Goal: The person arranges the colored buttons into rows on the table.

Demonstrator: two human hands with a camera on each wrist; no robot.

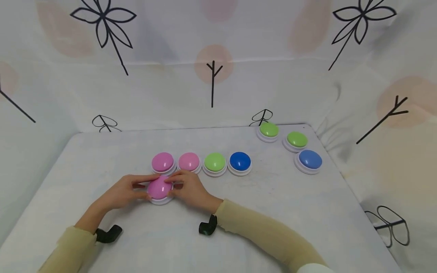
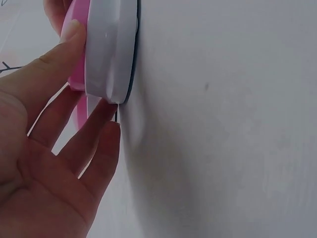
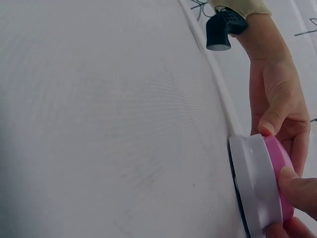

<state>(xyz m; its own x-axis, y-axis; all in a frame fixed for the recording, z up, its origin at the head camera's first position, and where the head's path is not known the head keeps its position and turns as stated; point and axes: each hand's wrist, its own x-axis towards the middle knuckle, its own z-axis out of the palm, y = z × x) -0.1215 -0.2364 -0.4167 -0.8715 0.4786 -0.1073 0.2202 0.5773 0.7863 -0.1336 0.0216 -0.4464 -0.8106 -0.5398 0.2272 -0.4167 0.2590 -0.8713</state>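
A pink push button [image 1: 159,188] with a round white base sits on the white table, in front of a row of similar buttons. My left hand [image 1: 127,192] holds it from the left, thumb on the near side and fingers on the far side. From the right, my right hand [image 1: 192,189] grips the same button between thumb and fingers. In the left wrist view the left thumb [image 2: 54,62] lies against the pink dome. The right wrist view shows both hands around the button's white base [image 3: 255,183]; most of the right hand is cut off there.
Just behind, a row runs from a magenta button [image 1: 162,162] through a light pink button [image 1: 189,161] and a green button [image 1: 214,162] to a blue button [image 1: 240,161]. Two green buttons [image 1: 297,139] and another blue button [image 1: 310,159] stand at the back right, near the table edge.
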